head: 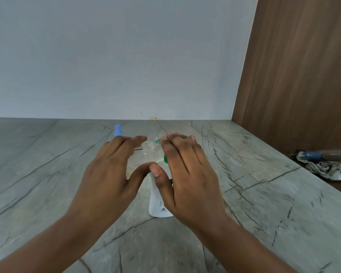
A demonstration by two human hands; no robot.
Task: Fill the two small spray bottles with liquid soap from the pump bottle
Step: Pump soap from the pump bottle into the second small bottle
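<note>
A white pump bottle (159, 205) with a green pump head (166, 159) stands on the grey marble counter (47, 174), mostly hidden behind my hands. My left hand (114, 170) hovers just left of it with fingers spread and holds nothing. My right hand (185, 174) is over its right side, fingers apart, thumb against the bottle's upper part. A clear small bottle (153, 147) shows between my fingertips. A small spray bottle with a blue cap (118, 130) stands behind my left hand.
A white wall runs along the back of the counter. A brown wooden panel (295, 75) closes off the right side. Crumpled cloth and a blue object (323, 166) lie beyond the counter's right edge.
</note>
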